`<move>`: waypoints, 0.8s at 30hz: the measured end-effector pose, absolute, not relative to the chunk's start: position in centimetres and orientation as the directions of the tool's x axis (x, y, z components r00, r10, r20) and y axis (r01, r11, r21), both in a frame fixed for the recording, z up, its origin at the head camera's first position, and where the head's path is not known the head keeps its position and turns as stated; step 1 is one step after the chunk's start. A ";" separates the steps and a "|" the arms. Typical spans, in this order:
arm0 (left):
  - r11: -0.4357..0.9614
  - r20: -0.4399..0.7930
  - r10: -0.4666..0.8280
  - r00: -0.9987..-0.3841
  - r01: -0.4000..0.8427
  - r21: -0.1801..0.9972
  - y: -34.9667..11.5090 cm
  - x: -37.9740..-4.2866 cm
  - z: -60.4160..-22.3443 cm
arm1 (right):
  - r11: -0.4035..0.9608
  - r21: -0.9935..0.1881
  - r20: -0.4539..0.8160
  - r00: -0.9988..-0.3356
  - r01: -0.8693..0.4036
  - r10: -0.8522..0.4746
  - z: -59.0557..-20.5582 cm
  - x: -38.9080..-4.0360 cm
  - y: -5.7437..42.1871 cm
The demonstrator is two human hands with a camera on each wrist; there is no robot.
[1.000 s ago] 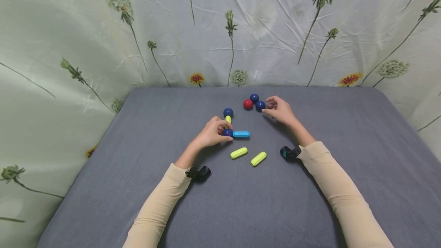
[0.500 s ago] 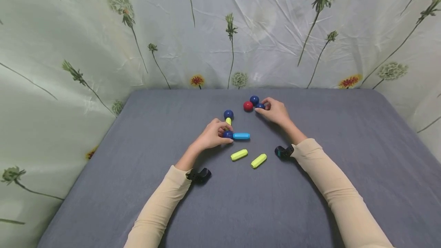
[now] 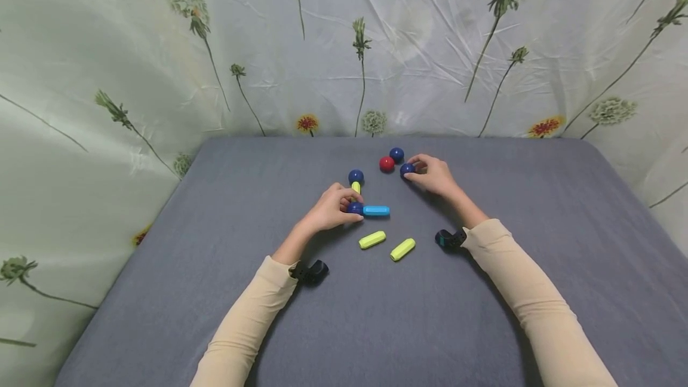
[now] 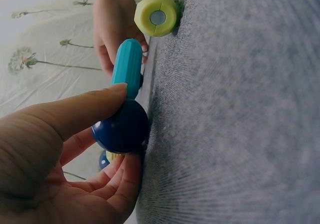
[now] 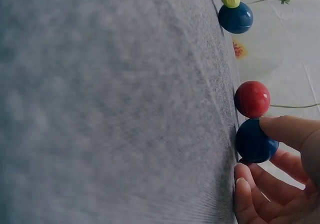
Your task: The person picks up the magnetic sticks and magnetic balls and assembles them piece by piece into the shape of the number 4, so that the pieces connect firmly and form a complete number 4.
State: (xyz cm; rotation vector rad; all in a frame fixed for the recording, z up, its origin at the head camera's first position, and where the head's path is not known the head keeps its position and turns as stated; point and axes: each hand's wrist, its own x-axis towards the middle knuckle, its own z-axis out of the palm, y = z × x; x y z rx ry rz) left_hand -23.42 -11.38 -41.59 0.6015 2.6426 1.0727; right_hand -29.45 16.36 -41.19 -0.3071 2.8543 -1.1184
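Observation:
My left hand (image 3: 332, 209) grips a dark blue ball (image 4: 121, 126) between thumb and fingers. A light blue ribbed rod (image 3: 377, 211) joins that ball on its right. A yellow-green rod (image 3: 356, 187) runs away from it to another blue ball (image 3: 356, 177). Farther back on the right, my right hand (image 3: 434, 177) pinches a loose blue ball (image 5: 256, 140), thumb on one side and fingers curled at the other. Just left of it in the head view are a red ball (image 3: 386, 163) and one more blue ball (image 3: 396, 154).
Two loose yellow-green rods (image 3: 372, 239) (image 3: 402, 249) lie in front of the joined pieces; one shows a grey round end in the left wrist view. Grey cloth (image 3: 376, 327) covers the surface. A flower-patterned curtain (image 3: 322, 46) hangs behind the far edge.
My right hand has come to the blue ball, taken hold of it and drawn it slightly away from the red and the other blue ball. My left hand stays put.

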 end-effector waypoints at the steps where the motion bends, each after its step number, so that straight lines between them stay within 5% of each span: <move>1: 0.649 -0.053 0.453 -0.890 0.288 0.704 -11.4 -23.4 -41.6 | 0.713 -0.682 0.016 -0.977 -0.165 -0.211 -41.2 -29.4 16.4; 24: 0.648 -0.026 0.461 -0.887 0.317 0.692 -11.4 -23.4 -41.8 | 0.655 -0.706 -0.011 -0.920 -0.270 -0.391 -40.7 -26.6 17.7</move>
